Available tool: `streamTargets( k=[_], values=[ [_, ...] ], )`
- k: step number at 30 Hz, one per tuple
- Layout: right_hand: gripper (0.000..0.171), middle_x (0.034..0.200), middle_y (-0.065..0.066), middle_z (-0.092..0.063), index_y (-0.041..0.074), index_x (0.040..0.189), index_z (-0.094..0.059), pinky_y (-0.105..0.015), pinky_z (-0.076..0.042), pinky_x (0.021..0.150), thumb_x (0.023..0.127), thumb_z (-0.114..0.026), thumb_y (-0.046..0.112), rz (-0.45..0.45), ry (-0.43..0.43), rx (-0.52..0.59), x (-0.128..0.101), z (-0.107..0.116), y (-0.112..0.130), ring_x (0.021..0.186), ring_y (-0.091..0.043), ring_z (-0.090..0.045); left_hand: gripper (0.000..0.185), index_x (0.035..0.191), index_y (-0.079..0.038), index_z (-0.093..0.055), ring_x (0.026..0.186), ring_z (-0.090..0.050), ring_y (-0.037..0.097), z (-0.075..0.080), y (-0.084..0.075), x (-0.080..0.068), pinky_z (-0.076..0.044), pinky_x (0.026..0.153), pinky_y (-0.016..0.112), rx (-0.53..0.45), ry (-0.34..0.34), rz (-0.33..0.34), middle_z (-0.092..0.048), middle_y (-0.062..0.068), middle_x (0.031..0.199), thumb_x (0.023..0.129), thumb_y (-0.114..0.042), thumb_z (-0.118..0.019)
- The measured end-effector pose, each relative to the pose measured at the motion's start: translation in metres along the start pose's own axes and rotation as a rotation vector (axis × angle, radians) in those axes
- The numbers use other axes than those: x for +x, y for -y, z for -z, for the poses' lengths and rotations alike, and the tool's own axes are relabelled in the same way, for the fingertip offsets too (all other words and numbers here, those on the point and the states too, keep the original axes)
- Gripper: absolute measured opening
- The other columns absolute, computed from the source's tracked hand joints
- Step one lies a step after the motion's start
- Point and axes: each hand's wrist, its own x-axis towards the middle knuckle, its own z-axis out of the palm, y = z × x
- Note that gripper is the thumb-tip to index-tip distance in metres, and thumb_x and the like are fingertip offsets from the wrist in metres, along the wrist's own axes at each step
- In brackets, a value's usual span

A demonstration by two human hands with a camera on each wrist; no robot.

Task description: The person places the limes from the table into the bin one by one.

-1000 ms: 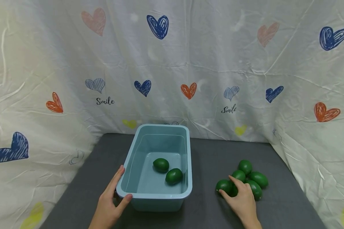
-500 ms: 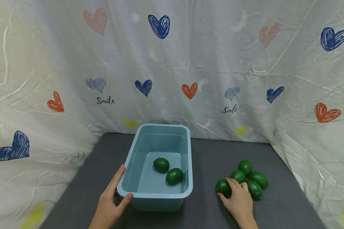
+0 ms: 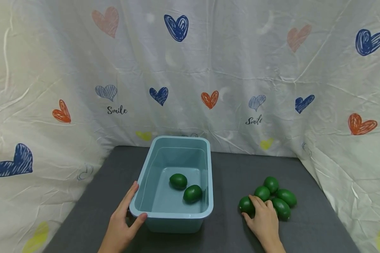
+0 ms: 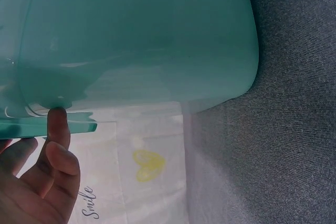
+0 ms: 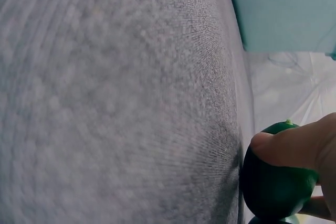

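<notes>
Grey felt surface [image 3: 228, 175], heart-print backdrop. Left hand [image 3: 121, 225] steadies bin [image 3: 139, 196] at near-left rim, thumb hooked. Right hand [image 3: 264, 221] curls over lime [image 3: 246, 205], near-right. Advise firm, full wrap before lifting.

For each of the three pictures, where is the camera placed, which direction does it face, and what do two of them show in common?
Head: worn high, looks forward and down at the blue tub, the limes and both hands: left hand, right hand.
Left wrist: low beside the tub's outer wall; a thumb touches the rim.
Right wrist: low over the grey cloth; fingers grip a lime.
Shared: all three show the tub.
</notes>
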Motion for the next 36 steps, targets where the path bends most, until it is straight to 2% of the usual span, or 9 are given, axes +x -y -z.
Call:
streamTargets(
  k=[7, 14, 18, 22, 25, 29, 31, 33, 36],
  values=[
    [0.070, 0.120, -0.017, -0.076, 0.003, 0.126, -0.076, -0.050, -0.054, 0.072, 0.063, -0.103, 0.017, -0.053, -0.006, 0.041, 0.001, 0.008, -0.002, 0.085, -0.032, -0.056, 0.088, 0.168, -0.031, -0.031, 0.123, -0.046, -0.002, -0.005, 0.001, 0.003, -0.051, 0.066, 0.029, -0.017, -0.004, -0.026, -0.034, 0.003, 0.172, 0.096, -0.023, -0.080],
    [0.068, 0.124, -0.017, -0.075, 0.004, 0.129, -0.075, -0.050, -0.053, 0.072, 0.069, -0.101, 0.022, -0.140, 0.030, 0.103, 0.001, 0.012, -0.001, 0.083, -0.029, -0.056, 0.086, 0.168, -0.033, -0.030, 0.124, -0.046, -0.001, -0.004, 0.001, 0.001, -0.051, 0.067, 0.029, -0.013, 0.013, 0.003, -0.033, 0.002, 0.173, 0.098, -0.027, -0.079],
    [0.067, 0.123, -0.017, -0.075, 0.004, 0.131, -0.074, -0.052, -0.053, 0.074, 0.074, -0.098, 0.029, -0.202, 0.059, 0.161, 0.007, 0.014, 0.001, 0.083, -0.029, -0.059, 0.086, 0.169, -0.032, -0.030, 0.131, -0.049, 0.010, -0.003, 0.000, 0.000, -0.052, 0.070, 0.028, -0.007, 0.013, 0.016, -0.033, 0.002, 0.173, 0.098, -0.028, -0.079],
    [0.065, 0.115, -0.017, -0.076, 0.006, 0.133, -0.073, -0.054, -0.053, 0.078, 0.078, -0.096, 0.034, -0.294, 0.079, 0.251, 0.015, 0.017, 0.003, 0.085, -0.030, -0.062, 0.086, 0.169, -0.032, -0.029, 0.126, -0.052, 0.018, -0.002, -0.001, 0.000, -0.051, 0.069, 0.028, -0.007, 0.015, 0.026, -0.032, 0.004, 0.173, 0.098, -0.028, -0.078],
    [0.067, 0.092, -0.015, -0.071, 0.009, 0.137, -0.072, -0.047, -0.051, 0.073, 0.081, -0.094, 0.039, -0.375, 0.104, 0.334, 0.020, 0.020, 0.005, 0.076, -0.026, -0.057, 0.086, 0.169, -0.032, -0.029, 0.123, -0.053, 0.021, -0.002, -0.001, 0.000, -0.050, 0.067, 0.028, -0.010, 0.021, 0.034, -0.032, 0.005, 0.173, 0.099, -0.028, -0.077],
    [0.070, 0.067, -0.005, -0.050, 0.013, 0.140, -0.070, -0.032, -0.039, 0.059, 0.082, -0.091, 0.047, -0.467, 0.131, 0.429, 0.025, 0.022, 0.008, 0.058, -0.017, -0.041, 0.086, 0.169, -0.032, -0.028, 0.122, -0.054, 0.025, -0.003, -0.001, 0.000, -0.050, 0.067, 0.028, -0.013, 0.029, 0.046, -0.031, 0.005, 0.174, 0.099, -0.029, -0.077],
    [0.070, 0.067, -0.002, -0.046, 0.014, 0.140, -0.070, -0.029, -0.036, 0.056, 0.083, -0.090, 0.049, -0.494, 0.129, 0.472, 0.028, 0.023, 0.011, 0.056, -0.015, -0.037, 0.086, 0.169, -0.033, -0.027, 0.122, -0.054, 0.025, -0.003, 0.000, 0.001, -0.051, 0.067, 0.028, -0.015, 0.028, 0.048, -0.031, 0.006, 0.174, 0.099, -0.029, -0.077],
    [0.068, 0.071, -0.002, -0.050, 0.016, 0.140, -0.070, -0.028, -0.038, 0.059, 0.084, -0.089, 0.049, -0.517, 0.121, 0.525, 0.031, 0.023, 0.016, 0.059, -0.014, -0.040, 0.087, 0.169, -0.034, -0.027, 0.125, -0.054, 0.025, -0.002, 0.002, 0.001, -0.052, 0.069, 0.029, -0.012, 0.024, 0.048, -0.030, 0.004, 0.174, 0.099, -0.029, -0.077],
    [0.064, 0.087, -0.005, -0.066, 0.015, 0.140, -0.071, -0.027, -0.042, 0.067, 0.086, -0.088, 0.046, -0.536, 0.097, 0.610, 0.035, 0.023, 0.025, 0.067, -0.013, -0.046, 0.087, 0.169, -0.033, -0.027, 0.127, -0.054, 0.028, -0.001, 0.002, 0.001, -0.054, 0.070, 0.030, -0.011, 0.014, 0.037, -0.031, 0.005, 0.174, 0.098, -0.027, -0.078]
  ],
)
